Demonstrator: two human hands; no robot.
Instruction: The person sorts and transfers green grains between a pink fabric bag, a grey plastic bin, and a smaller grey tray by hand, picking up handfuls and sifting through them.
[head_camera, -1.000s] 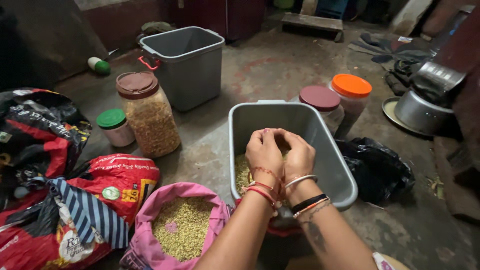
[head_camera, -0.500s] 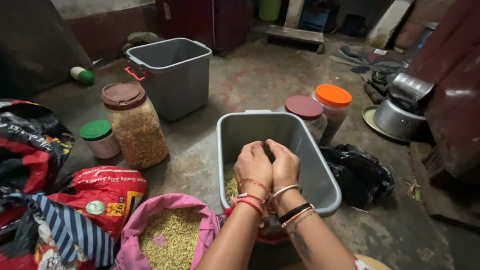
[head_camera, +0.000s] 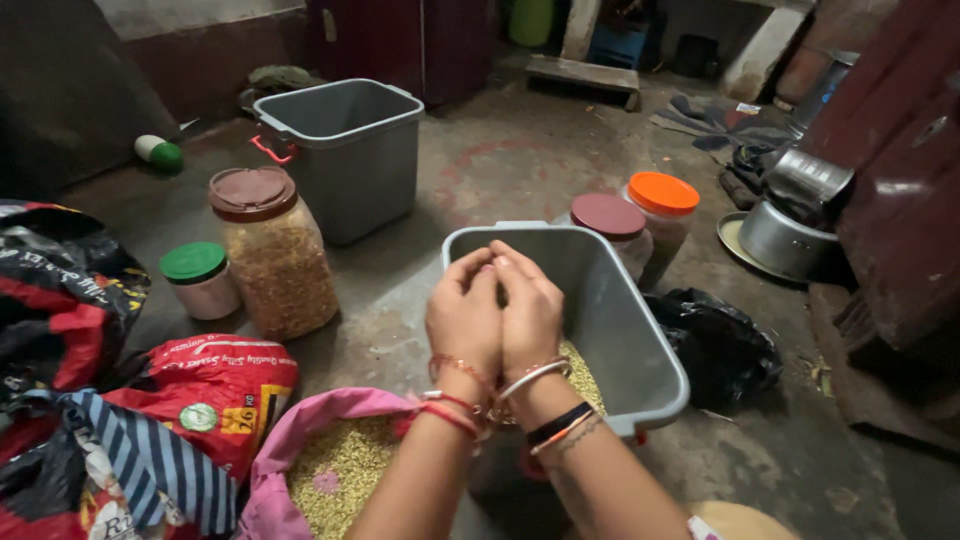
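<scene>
Raised now, compared with a second ago: left hand (head_camera: 464, 318) and right hand (head_camera: 532, 312) lifted from deep inside the grey bin (head_camera: 640, 340) to above its near rim, where earlier pressed low against the bin floor. Pressed side by side, thumbs touching, fingers curled into one closed cup (contents hidden, so cannot tell whether grain is held). Judging by that lift, a scooping stroke somewhere between bin and bag.

Grain (head_camera: 578, 368) lying in a shallow layer at the bin's near end, partly behind the wrists; more of the same in the open pink bag (head_camera: 300, 440) just left of the forearms.

Bin: smooth moulded plastic, rectangular, rounded lip, tilted toward the wearer. Grain: small, dry, pale yellow-green, loose. Bag: thin, crumpled, rolled down at the mouth. Bangles on both wrists, thin and hard, red, white, black.

Around: a second grey bin (head_camera: 345, 155) farther back, upright, with red handle clip; a tall clear jar (head_camera: 272, 255) with brown lid, full of tan grain; a small green-lidded jar (head_camera: 200, 280); two jars behind the bin, maroon lid (head_camera: 607, 216) and orange lid (head_camera: 664, 192); a dented steel pot (head_camera: 785, 235); rough stained concrete floor (head_camera: 520, 150).
</scene>
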